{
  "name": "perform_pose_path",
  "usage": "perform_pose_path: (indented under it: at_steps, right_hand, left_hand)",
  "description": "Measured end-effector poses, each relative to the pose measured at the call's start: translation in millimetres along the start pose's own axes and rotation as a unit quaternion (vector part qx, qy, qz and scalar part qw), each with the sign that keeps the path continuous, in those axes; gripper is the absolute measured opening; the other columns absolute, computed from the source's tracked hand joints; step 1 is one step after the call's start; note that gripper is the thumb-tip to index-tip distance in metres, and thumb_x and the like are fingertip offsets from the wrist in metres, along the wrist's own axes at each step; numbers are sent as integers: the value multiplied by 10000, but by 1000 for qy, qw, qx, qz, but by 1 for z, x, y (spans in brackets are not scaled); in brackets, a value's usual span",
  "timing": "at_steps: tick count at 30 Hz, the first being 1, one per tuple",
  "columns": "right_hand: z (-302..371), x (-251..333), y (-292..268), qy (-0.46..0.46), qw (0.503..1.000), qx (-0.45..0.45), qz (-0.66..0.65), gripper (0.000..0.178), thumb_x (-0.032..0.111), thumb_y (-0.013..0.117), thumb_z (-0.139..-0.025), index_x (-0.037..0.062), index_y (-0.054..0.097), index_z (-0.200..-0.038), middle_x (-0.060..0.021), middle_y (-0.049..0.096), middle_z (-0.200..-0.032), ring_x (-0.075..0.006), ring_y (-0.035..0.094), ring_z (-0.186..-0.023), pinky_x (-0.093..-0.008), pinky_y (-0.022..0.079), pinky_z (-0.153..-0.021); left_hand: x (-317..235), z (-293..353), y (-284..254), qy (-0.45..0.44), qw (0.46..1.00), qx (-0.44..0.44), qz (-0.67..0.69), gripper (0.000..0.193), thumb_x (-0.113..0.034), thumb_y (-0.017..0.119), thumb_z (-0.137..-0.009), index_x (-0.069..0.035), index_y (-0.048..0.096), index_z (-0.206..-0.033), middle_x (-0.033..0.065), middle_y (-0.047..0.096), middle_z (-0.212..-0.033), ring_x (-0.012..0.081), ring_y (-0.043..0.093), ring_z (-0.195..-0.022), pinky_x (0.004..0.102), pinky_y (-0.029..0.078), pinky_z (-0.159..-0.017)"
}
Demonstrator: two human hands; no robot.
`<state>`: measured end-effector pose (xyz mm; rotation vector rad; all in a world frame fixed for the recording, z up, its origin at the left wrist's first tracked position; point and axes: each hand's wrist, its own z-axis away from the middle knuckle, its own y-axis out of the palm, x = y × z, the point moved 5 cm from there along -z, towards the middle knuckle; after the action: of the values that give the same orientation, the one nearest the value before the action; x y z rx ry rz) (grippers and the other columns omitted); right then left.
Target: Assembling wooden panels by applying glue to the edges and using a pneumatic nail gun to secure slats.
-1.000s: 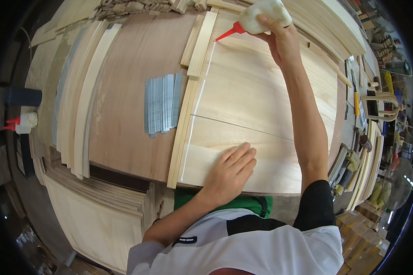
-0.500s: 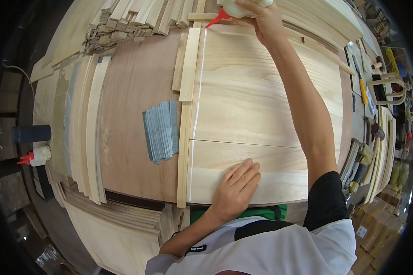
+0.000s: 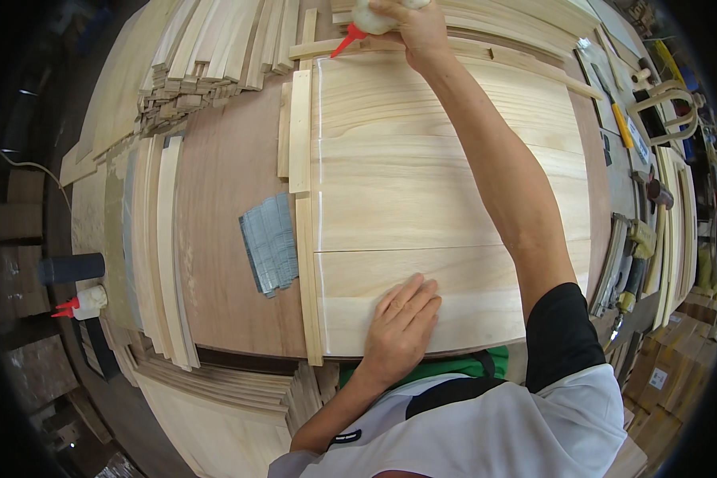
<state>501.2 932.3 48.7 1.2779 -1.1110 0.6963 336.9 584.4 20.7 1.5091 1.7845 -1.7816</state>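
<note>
In my right hand (image 3: pixel 422 32) is a whitish squeeze bottle (image 3: pixel 374 17) with a red nozzle (image 3: pixel 347 40). The nozzle tip points down at the far left corner of a pale wooden panel (image 3: pixel 446 191), just right of the far end of a thin white glue line (image 3: pixel 320 183). That line runs along the panel's left edge from far to near. My left hand (image 3: pixel 402 319) lies flat on the near part of the panel, fingers stretched out and holding nothing. Narrow wooden strips (image 3: pixel 300 131) border the panel's left side; another strip (image 3: pixel 526 60) lies along its far edge.
Left of the panel, a pile of blue-grey staple-like strips (image 3: pixel 269 243) rests on a brown board (image 3: pixel 223 183). Stacked slats (image 3: pixel 215 48) fill the far left. A second red-tipped bottle (image 3: pixel 92 301) stands leftmost. Nail guns (image 3: pixel 633 263) and hand tools lie at the right.
The whole view has shifted a little, carrying the scene leftward and nearer. Against the panel, the nozzle tip has moved slightly right of the glue line. My left hand stays on the panel.
</note>
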Motion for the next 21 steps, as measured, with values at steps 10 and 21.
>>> perform_pose_path:
  at_steps: [10,21]
  right_hand:
    - [-1,34,-97,-162,986,-35,30,392,-27,705,-747,23,585,-1117,-72,662,-1005,-175,649,-922,-325,555,-760]
    - [33,101,-220,-148,974,-136,104,365,8,703,-753,39,597,-1101,-71,666,-959,-193,662,-878,-336,576,-709]
  left_hand:
    - [-3,1,3,0,1000,1,-21,225,-40,690,-779,-14,683,-1002,122,653,-1156,300,567,-1170,428,411,-966]
    - [-6,-2,6,-7,998,13,-59,190,-24,662,-794,-6,688,-982,134,661,-1133,328,566,-1164,423,395,-992]
